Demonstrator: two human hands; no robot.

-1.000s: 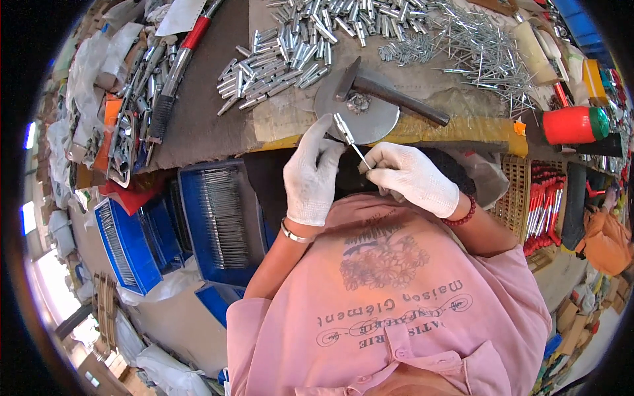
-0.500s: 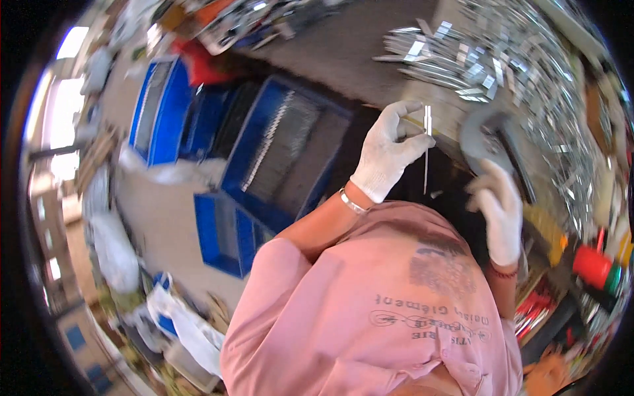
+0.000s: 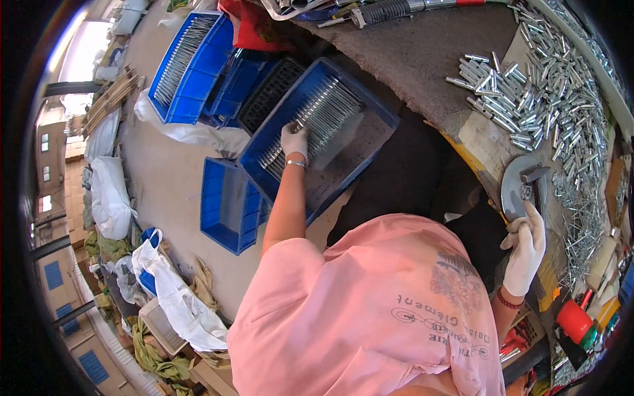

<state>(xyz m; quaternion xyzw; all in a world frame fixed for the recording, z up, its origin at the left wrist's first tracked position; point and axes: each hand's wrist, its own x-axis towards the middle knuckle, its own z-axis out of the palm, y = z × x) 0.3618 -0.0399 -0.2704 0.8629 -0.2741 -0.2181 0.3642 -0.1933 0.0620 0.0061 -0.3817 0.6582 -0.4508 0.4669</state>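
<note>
My left hand (image 3: pixel 294 140), in a white glove, reaches down and left into a blue crate (image 3: pixel 370 142) on the floor. It rests on a row of long thin metal rods (image 3: pixel 320 115); its grip is hidden. My right hand (image 3: pixel 525 247), also gloved, stays at the workbench edge and is closed round the handle of a hammer (image 3: pixel 532 177). The hammer's head lies on a round grey metal plate (image 3: pixel 512 191). My pink shirt fills the lower middle.
A heap of short metal sleeves (image 3: pixel 528 92) and a tangle of thin pins (image 3: pixel 581 218) cover the bench. Two more blue crates (image 3: pixel 188 66) (image 3: pixel 228 204) and white sacks (image 3: pixel 109 198) lie on the floor. A red can (image 3: pixel 573 321) stands at lower right.
My left hand swung away from the bench with a thin rod and went down into the blue crate. My head turned left with it. My right hand took the hammer handle.
</note>
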